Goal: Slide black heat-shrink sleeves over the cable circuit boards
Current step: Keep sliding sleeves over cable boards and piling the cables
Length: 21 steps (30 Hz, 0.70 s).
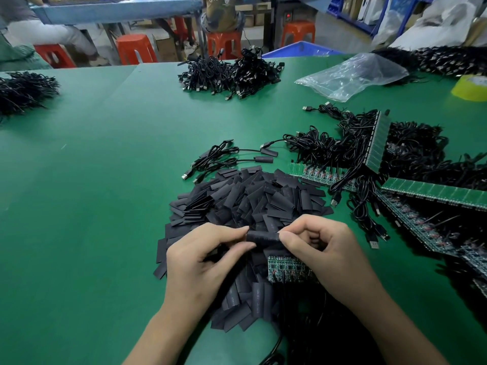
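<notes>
A black heat-shrink sleeve (263, 237) is held level between my two hands, just above a big heap of flat black sleeves (245, 201). My left hand (203, 256) pinches the sleeve's left end with thumb and forefinger. My right hand (324, 251) pinches its right end. Directly under the sleeve lies a green strip of joined circuit boards (287, 270) with black cables trailing toward me. Whether a board is inside the held sleeve cannot be made out.
More board strips with cable bundles (411, 191) crowd the right side. A few sleeved cables (229, 156) lie beyond the heap. Cable piles (232, 72) sit at the far edge and far left (23, 90). A clear plastic bag (353, 75) and yellow tape roll (471, 86) lie far right. People sit beyond.
</notes>
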Each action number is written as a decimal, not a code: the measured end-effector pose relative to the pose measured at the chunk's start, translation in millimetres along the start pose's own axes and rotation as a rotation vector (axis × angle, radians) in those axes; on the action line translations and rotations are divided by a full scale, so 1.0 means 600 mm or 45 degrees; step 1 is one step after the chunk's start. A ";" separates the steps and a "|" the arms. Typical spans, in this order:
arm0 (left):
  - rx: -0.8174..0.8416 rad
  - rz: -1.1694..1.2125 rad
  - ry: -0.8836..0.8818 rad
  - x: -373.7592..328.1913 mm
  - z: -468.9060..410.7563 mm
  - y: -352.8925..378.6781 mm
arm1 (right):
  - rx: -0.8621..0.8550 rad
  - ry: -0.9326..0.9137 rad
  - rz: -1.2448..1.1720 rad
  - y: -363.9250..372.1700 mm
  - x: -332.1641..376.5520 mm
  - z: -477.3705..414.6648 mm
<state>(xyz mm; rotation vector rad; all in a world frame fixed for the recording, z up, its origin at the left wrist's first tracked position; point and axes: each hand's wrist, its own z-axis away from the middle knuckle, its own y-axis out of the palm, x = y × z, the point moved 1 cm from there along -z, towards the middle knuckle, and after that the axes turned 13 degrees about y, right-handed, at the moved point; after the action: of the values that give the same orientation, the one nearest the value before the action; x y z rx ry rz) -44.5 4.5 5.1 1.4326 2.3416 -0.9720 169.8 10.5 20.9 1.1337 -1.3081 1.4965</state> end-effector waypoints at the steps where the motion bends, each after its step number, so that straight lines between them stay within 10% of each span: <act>1: -0.009 -0.001 0.000 0.000 0.001 0.001 | 0.012 0.005 -0.011 0.000 0.000 0.000; 15: -0.170 0.079 -0.108 -0.014 0.005 0.021 | -0.028 0.003 -0.124 0.013 -0.002 -0.002; 21: 0.051 -0.112 0.168 -0.005 -0.003 0.011 | -0.004 -0.001 -0.026 0.017 0.000 0.002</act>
<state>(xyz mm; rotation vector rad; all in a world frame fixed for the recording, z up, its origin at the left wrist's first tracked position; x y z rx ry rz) -36.9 5.5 5.3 1.4617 2.5126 -0.9803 159.9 7.8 18.6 1.1426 -1.2957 1.4788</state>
